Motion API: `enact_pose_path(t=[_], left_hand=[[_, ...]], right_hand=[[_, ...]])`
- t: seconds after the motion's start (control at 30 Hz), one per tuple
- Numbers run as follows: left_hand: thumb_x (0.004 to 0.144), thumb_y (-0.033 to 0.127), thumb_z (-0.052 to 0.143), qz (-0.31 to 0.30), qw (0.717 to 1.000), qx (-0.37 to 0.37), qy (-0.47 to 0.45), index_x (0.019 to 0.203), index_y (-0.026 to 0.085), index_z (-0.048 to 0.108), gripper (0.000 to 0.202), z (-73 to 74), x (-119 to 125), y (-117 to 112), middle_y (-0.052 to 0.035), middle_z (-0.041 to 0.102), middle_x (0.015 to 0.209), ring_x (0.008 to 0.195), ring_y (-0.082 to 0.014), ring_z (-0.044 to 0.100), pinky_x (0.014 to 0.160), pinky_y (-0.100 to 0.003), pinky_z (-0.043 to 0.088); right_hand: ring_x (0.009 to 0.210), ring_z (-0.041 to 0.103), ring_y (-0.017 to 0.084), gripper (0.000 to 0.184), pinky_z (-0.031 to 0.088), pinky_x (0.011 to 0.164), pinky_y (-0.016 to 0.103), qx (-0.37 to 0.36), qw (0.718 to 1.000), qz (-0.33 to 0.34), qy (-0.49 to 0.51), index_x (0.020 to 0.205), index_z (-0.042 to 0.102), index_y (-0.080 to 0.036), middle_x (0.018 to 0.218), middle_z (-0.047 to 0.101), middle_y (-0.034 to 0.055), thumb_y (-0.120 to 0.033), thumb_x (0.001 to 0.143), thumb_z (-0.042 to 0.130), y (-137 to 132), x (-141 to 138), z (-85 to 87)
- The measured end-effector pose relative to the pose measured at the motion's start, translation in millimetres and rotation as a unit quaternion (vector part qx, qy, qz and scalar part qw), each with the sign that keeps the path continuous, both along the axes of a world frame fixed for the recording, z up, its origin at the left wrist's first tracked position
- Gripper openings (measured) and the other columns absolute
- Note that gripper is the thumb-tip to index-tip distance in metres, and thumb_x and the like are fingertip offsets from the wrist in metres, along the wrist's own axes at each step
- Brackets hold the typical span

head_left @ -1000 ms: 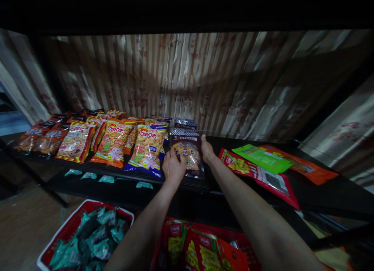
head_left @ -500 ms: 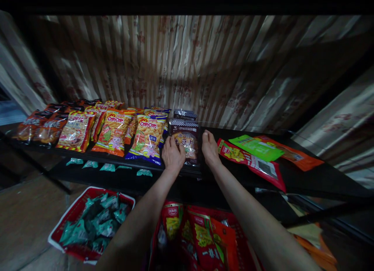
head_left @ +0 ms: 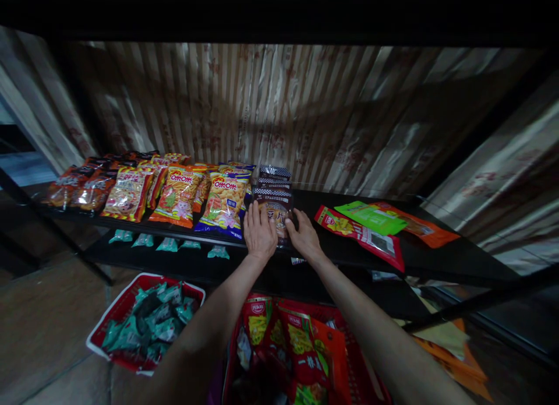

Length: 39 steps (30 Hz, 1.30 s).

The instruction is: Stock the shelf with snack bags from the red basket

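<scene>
A row of dark brown snack bags (head_left: 273, 197) with checked tops stands one behind another on the black shelf, between my hands. My left hand (head_left: 261, 231) lies along the front bag's left side, fingers stretched out and covering part of its print. At the bag's right edge is my right hand (head_left: 302, 233), its thumb by the bag's front and its fingers apart. Neither hand is closed round the bag. Just left of my left hand, a yellow and blue snack bag (head_left: 223, 201) leans back on the shelf.
More snack bags (head_left: 177, 192) fill the shelf's left. Red (head_left: 360, 236), green (head_left: 371, 217) and orange (head_left: 430, 227) packets lie flat to the right. Below are a red basket (head_left: 114, 297) of teal packets and another red basket (head_left: 349, 335) of red and orange bags. A patterned curtain (head_left: 244, 102) hangs behind.
My right hand has come left against the front brown bag. My left hand has flattened along its other side. More checked bag tops now show behind the front one; the view has shifted slightly.
</scene>
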<state>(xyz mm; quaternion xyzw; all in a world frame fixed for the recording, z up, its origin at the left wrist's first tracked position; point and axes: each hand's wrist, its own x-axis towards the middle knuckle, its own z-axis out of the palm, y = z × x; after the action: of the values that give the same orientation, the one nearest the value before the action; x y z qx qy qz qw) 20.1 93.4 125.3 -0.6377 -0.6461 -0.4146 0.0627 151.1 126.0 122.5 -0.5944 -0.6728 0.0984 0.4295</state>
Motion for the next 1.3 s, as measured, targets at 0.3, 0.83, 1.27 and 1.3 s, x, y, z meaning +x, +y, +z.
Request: enact_pose_path(t=[0.3, 0.83, 1.27, 1.3], left_hand=[[0.09, 0.026, 0.036, -0.025, 0.999, 0.018, -0.014, 0.136, 0.006, 0.036, 0.05, -25.8, -2.7, -47.0, -0.0187, 0.027, 0.15, 0.142, -0.0255, 0.011, 0.114, -0.048, 0.02], [0.081, 0.017, 0.048, -0.118, 0.991, -0.022, 0.06, 0.136, 0.008, 0.037, 0.057, -47.9, 20.6, -91.1, -0.0195, 0.028, 0.149, 0.141, -0.0294, 0.014, 0.112, -0.052, 0.026], [0.083, 0.02, 0.046, -0.123, 0.991, -0.011, 0.051, 0.134, 0.007, 0.04, 0.053, -41.5, 25.9, -78.1, -0.0175, 0.034, 0.147, 0.141, -0.0272, 0.017, 0.113, -0.05, 0.024], [0.083, 0.02, 0.045, -0.123, 0.991, -0.008, 0.05, 0.132, 0.007, 0.041, 0.051, -41.5, 24.9, -77.7, -0.0179, 0.034, 0.146, 0.141, -0.0272, 0.018, 0.113, -0.05, 0.024]], right_hand=[[0.133, 0.036, 0.028, 0.06, 0.031, 0.107, 0.046, 0.008, 1.0, -0.006, -0.026, 0.128, 0.049, -0.009, 0.135, 0.047, 0.0204, -0.049, 0.083, 0.041, -9.6, -5.6, 1.3], [0.122, 0.049, 0.03, 0.054, 0.048, 0.093, 0.046, 0.032, 0.998, 0.047, -0.021, 0.127, 0.05, -0.014, 0.139, 0.042, 0.0199, -0.048, 0.085, 0.045, -42.1, 2.0, -1.0], [0.109, 0.059, 0.028, 0.047, 0.054, 0.086, 0.042, 0.017, 0.995, 0.072, 0.071, 0.123, 0.053, -0.015, 0.141, 0.036, 0.0196, -0.03, 0.078, 0.055, -21.6, 3.4, -10.8], [0.109, 0.06, 0.027, 0.046, 0.054, 0.087, 0.042, 0.018, 0.994, 0.072, 0.074, 0.122, 0.053, -0.016, 0.141, 0.037, 0.0191, -0.029, 0.078, 0.055, -20.9, 3.5, -12.2]])
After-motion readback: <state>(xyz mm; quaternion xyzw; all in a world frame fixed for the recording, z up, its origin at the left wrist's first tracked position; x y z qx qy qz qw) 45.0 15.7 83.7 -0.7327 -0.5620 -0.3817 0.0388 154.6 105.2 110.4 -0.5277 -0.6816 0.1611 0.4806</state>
